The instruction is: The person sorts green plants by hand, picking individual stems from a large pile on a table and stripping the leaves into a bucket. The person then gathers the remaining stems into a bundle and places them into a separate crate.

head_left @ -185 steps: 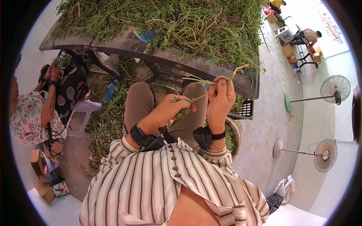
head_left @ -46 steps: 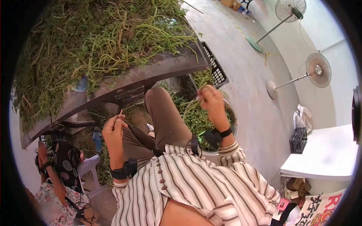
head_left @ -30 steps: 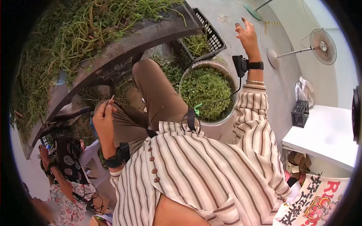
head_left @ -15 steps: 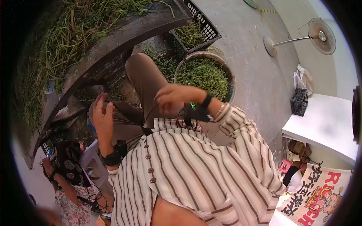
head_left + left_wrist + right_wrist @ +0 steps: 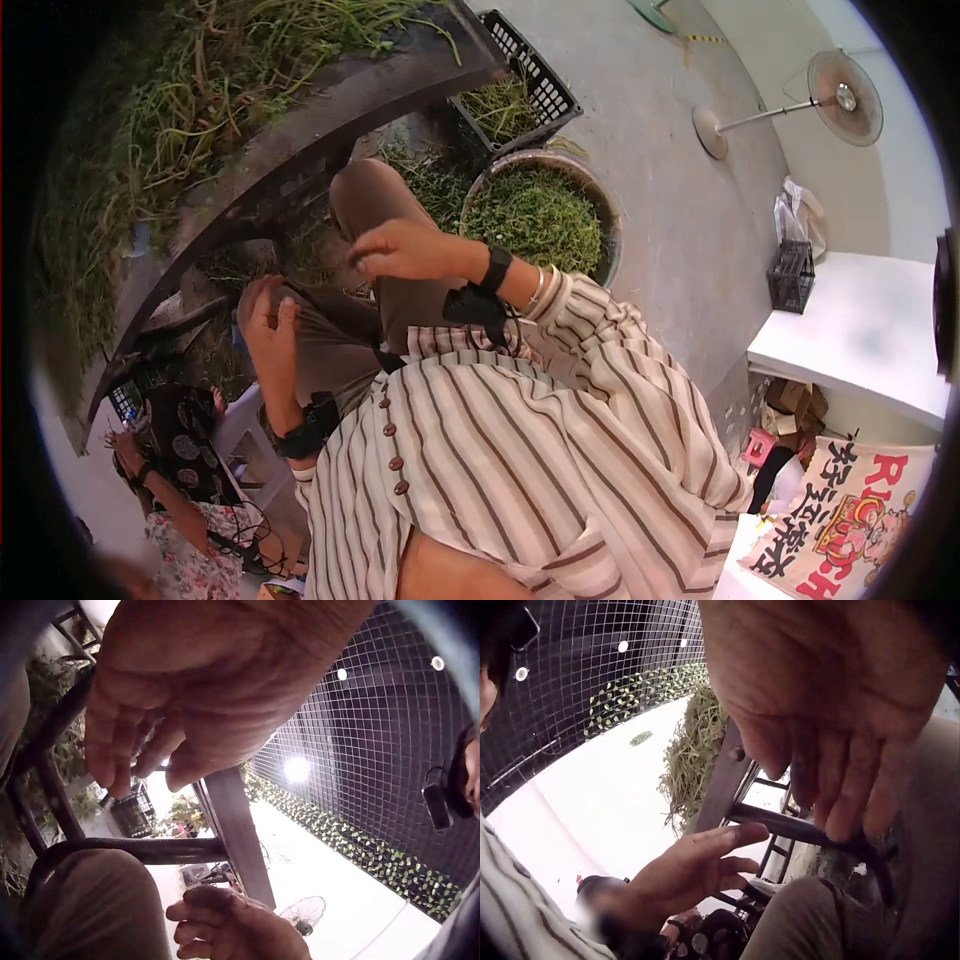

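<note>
My left hand (image 5: 270,320) hovers over my left thigh, fingers loosely bent and thumb apart, with nothing visible in it. My right hand (image 5: 405,248) reaches left across my right leg, palm down, its fingers relaxed and holding nothing that shows. In the left wrist view the right hand (image 5: 232,930) faces the left one across a gap; the right wrist view likewise shows the left hand (image 5: 697,870) apart from it. Beyond both hands is the dark table (image 5: 400,85), heaped with long green leafy stems (image 5: 220,100). A round tub (image 5: 615,225) of short leafy greens stands beside my right knee.
A black plastic crate (image 5: 560,105) with stems stands behind the tub. Cut greens litter the floor under the table. Another person (image 5: 190,510) sits at lower left. On the right are a standing fan (image 5: 845,97) and a white table (image 5: 850,310) with a small black crate (image 5: 792,275).
Both hands held a green stem earlier. My right hand swung out over the floor, then came back left over my lap. The thin piece in my left fingers is gone. The head view turned right.
</note>
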`<state>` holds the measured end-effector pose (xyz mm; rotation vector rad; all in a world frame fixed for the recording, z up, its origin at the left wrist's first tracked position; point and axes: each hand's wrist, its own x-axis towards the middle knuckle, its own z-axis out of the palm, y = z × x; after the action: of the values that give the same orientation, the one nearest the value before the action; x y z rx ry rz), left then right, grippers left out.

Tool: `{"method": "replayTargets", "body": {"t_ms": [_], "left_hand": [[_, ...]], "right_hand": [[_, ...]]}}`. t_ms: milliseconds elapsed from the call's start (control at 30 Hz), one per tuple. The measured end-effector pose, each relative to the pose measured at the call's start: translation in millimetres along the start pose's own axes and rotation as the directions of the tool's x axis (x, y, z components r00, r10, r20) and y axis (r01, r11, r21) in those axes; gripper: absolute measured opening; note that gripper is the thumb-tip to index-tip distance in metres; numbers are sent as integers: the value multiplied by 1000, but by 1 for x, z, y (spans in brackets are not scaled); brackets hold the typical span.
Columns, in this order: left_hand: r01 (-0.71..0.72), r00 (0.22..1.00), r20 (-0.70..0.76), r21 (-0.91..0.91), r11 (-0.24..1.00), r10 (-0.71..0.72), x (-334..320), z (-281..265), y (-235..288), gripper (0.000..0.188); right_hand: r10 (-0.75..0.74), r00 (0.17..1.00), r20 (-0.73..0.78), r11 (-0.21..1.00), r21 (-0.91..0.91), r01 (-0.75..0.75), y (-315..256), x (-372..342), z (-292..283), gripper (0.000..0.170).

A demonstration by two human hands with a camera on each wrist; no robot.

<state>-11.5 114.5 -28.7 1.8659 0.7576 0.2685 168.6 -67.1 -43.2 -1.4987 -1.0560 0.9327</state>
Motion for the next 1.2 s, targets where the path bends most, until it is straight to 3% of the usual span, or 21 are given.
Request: {"method": "replayTargets", "body": {"t_ms": [33,67,200,267,400,500,567,733,900,1100,1200], "left_hand": [[-117,993,4,130,985,118,2,2,-7,30],[-224,973,1,269,937,232,4,-2,-13,29],[-295,936,-91,321,900,339,1,3,0,28],[-155,987,-33,56,986,157,-2,4,12,27],[-126,988,-100,-53,991,120,-5,0,27,27],[-128,983,-140,-62,990,118,-7,-2,38,27],[-109,989,-108,-87,990,100,-7,-9,48,28],[-157,971,-215,-260,953,102,2,-28,67,32],[-275,932,-335,-415,867,136,30,-49,71,40],[-324,898,-411,-381,866,155,66,-68,88,44],[-311,896,-440,-514,799,64,82,-71,89,42]], "right_hand": [[77,994,73,993,86,-83,-2,-3,1,22],[75,996,45,991,112,-79,-4,-5,3,21],[166,986,0,944,289,-158,-14,-5,5,19],[159,987,23,941,298,-158,-32,0,-1,19],[111,993,-35,957,274,-97,-54,15,-16,21],[-11,993,-118,945,323,49,-84,32,-29,21],[-14,989,-147,930,360,67,-96,48,-35,21],[-44,979,-199,916,382,119,-122,91,-37,26],[-60,993,-104,927,364,94,-131,134,-27,53],[-73,993,-89,958,272,94,-129,161,-11,56],[-63,996,-65,976,204,75,-124,165,-9,54]]}}
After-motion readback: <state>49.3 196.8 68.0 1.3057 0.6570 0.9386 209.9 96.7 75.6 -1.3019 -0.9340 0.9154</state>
